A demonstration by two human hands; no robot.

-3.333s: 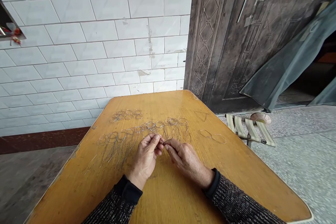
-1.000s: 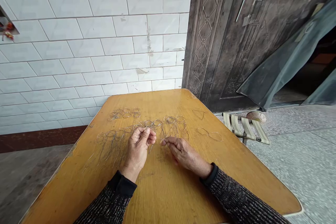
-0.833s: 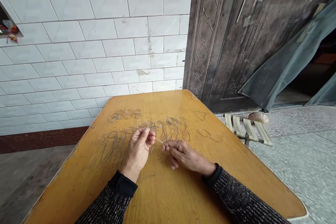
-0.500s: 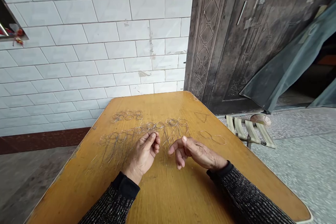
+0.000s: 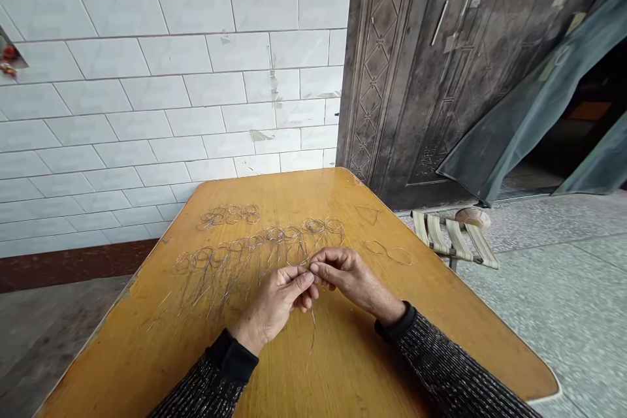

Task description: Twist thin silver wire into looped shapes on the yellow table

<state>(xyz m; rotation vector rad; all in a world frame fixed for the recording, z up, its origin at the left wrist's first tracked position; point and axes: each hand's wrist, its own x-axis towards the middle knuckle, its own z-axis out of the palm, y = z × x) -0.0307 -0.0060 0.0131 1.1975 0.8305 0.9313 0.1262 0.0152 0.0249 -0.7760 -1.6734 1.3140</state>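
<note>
My left hand (image 5: 281,300) and my right hand (image 5: 350,277) meet fingertip to fingertip above the table. Both are closed in a pinch on a thin wire (image 5: 313,326), whose loose end hangs below the fingers. A round loop of wire shows just above the fingertips; whether it belongs to the same piece I cannot tell. Beyond and to the left of my hands lies a row of looped wires (image 5: 220,253) with long straight tails. Farther back is a smaller group of wire rings (image 5: 234,212). To the right lie a figure-eight wire (image 5: 389,253) and a bent, heart-like wire (image 5: 367,214).
The wooden table (image 5: 304,379) reaches toward a white tiled wall (image 5: 196,78). A dark carved door (image 5: 392,91) and a grey curtain (image 5: 529,117) stand at the right. A low strap-seated stool (image 5: 453,238) is beside the table's right edge.
My right hand has moved left from its loose, apart pose and now pinches the wire together with my left hand. The view has shifted slightly to the right.
</note>
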